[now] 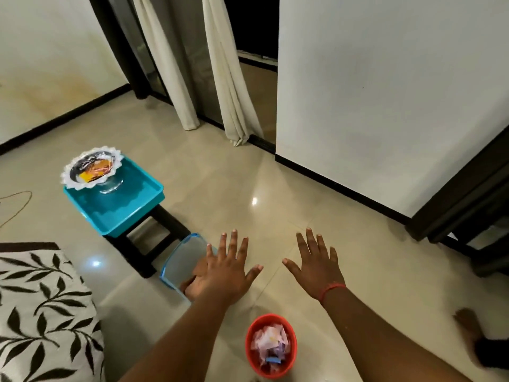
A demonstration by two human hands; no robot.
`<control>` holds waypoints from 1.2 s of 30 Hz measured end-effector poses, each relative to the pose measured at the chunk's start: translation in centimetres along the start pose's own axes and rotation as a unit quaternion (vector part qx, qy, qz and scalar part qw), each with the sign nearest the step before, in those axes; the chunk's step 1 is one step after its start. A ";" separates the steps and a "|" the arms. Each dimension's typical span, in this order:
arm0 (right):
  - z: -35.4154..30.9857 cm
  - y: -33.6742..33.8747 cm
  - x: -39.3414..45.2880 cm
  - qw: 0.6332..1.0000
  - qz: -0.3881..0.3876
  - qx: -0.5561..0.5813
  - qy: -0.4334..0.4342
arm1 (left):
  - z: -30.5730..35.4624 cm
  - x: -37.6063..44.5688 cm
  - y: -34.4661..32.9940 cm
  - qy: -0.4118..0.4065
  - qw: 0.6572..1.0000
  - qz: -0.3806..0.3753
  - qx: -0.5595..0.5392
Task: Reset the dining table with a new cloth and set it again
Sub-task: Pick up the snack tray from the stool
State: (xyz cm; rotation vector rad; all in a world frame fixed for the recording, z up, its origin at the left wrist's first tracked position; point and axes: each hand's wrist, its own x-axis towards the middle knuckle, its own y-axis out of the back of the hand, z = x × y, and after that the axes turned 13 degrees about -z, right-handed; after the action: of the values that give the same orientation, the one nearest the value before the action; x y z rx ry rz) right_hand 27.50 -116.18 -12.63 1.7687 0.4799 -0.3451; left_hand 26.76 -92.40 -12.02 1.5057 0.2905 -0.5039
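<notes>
While both arms reach forward above the tiled floor (220,188), the left hand (223,274) and right hand (316,268) hold nothing, fingers spread. A glass bowl (91,168) sits in a teal tray (124,213) on a black stool (154,244); a leaf-print cloth (41,312) lies lower left.

A home: pale curtains (220,78) at a doorway, tiled floor (234,175), leaf-patterned bedding (41,312).
</notes>
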 end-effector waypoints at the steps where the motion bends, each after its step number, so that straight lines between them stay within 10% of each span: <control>1: 0.6 0.6 0.5 1.000 0.007 0.003 -0.006 | 0.5 1.1 0.7 -0.011 1.000 -0.002 0.002; 21: 17.5 19.3 29.3 0.990 -0.064 -0.104 0.076 | 13.2 29.3 12.8 0.052 0.997 -0.045 -0.045; 36: -10.8 32.7 59.9 0.947 -0.057 -0.163 0.272 | -13.1 46.3 27.8 0.244 0.961 0.035 -0.125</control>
State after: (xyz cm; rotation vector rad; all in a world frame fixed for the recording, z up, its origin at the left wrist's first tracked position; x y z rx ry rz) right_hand 95.55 -104.19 -10.64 1.4978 0.9757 0.1519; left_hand 81.97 -85.99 -10.92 1.3700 0.6580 -0.0264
